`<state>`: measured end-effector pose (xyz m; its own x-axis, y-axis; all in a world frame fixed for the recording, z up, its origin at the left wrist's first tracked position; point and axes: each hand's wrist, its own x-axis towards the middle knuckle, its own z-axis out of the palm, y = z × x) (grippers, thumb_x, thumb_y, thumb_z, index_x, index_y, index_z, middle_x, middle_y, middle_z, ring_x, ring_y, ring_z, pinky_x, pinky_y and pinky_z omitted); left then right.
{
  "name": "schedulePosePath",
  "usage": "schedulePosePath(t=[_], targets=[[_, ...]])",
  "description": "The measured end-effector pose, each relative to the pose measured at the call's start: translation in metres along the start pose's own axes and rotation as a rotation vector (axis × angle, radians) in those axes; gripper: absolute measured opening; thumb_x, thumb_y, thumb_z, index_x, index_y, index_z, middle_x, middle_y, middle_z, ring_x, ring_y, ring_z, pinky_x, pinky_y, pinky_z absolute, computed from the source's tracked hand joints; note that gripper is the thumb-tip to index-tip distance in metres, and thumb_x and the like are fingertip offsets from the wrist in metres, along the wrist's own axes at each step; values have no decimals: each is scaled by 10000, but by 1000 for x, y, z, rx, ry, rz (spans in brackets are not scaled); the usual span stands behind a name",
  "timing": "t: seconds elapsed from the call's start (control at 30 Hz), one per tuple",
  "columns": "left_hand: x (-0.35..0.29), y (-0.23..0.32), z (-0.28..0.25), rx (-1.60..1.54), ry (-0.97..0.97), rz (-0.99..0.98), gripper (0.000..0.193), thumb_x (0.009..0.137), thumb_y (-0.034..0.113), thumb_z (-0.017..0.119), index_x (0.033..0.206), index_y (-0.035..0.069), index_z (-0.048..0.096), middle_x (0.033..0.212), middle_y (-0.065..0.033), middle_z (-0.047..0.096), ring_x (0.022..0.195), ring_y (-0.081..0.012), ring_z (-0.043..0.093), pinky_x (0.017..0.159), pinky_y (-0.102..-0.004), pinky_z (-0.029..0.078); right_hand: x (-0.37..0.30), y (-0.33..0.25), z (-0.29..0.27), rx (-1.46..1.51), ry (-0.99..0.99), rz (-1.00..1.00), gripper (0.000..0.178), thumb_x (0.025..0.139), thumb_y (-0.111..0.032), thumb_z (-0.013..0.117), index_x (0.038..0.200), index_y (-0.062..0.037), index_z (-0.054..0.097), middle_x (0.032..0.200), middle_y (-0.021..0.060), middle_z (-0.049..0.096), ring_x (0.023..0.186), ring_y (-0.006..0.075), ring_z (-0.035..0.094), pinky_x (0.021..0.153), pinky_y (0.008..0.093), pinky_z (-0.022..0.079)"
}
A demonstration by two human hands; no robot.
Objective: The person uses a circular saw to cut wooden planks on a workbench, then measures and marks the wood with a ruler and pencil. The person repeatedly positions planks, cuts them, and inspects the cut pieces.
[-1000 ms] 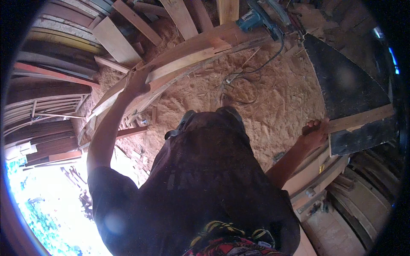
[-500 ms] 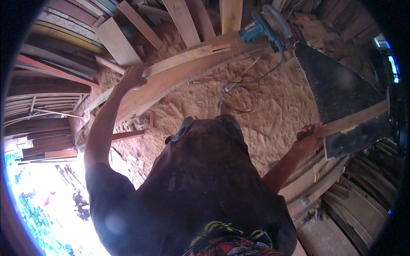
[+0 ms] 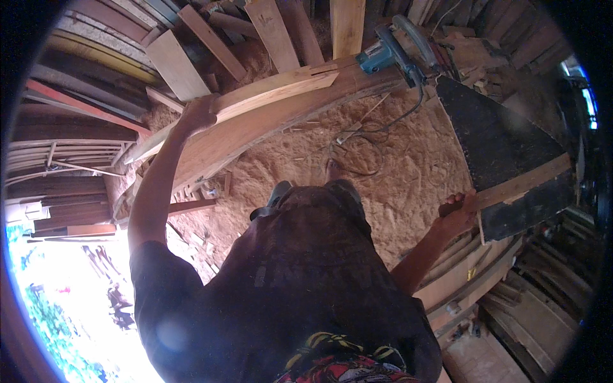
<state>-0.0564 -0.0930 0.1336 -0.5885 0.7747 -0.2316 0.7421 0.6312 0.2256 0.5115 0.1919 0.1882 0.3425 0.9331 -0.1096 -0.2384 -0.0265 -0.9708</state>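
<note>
Wood strip (image 3: 278, 95): along far edge of plank (image 3: 255, 129) | left hand (image 3: 201, 115): clamped on strip | right hand (image 3: 460, 214): well apart, curled round batten (image 3: 527, 181) at left edge of black board (image 3: 501, 131) | power tool (image 3: 378, 59): blue, at plank's right end | cord (image 3: 405, 117): over sawdust (image 3: 415, 169)

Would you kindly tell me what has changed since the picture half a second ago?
The pale wooden strip has been rolled in the left hand, so its near side now shows. Nothing was visibly taken or let go. The right hand still holds the wooden bar across the black board.
</note>
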Motion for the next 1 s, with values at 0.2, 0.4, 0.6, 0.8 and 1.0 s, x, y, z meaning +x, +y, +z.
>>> schedulePosePath(t=[0.2, 0.4, 0.6, 0.8, 1.0], targets=[[-22, 11, 16, 169, -85, 84, 761, 769, 110, 688, 1502, 147, 487, 1397, -200, 609, 1272, -405, 594, 1100, -571, 438, 6, -7, 1, -56, -13, 18, 263, 948, -311, 756, 953, -95, 606, 734, -9, 548, 617, 111, 519, 531, 273, 377], [-99, 70, 119, 385, -7, 10, 1029, 808, 159, 745, 1652, 316, 177, 1707, -23, 213, 1485, -326, 333, 1025, -630, 426, 9, -15, 2, -188, 13, 43, 242, 955, -299, 739, 943, -99, 603, 724, -13, 552, 596, 107, 526, 497, 254, 367], [-109, 87, 177, 180, 214, -108, 949, 831, 11, 626, 1639, 342, 253, 1710, -13, 216, 1503, -309, 296, 1063, -556, 344, 38, -12, -16, -156, 70, 27, 231, 970, -299, 721, 912, -91, 640, 741, 6, 606, 608, 129, 570, 475, 261, 380], [-107, 90, 188, 182, 257, -127, 954, 813, -21, 617, 1626, 353, 288, 1704, -4, 239, 1505, -311, 306, 1084, -541, 327, 52, -21, 13, -207, 72, -66, 250, 983, -310, 698, 896, -79, 655, 745, 13, 617, 608, 141, 565, 492, 276, 385], [-112, 101, 160, 150, 163, -187, 952, 797, -69, 606, 1609, 348, 335, 1692, 2, 273, 1515, -302, 310, 1088, -564, 342, 95, -23, 47, -394, -6, -102, 286, 995, -315, 663, 912, -42, 652, 791, 50, 643, 647, 148, 573, 525, 304, 429]])
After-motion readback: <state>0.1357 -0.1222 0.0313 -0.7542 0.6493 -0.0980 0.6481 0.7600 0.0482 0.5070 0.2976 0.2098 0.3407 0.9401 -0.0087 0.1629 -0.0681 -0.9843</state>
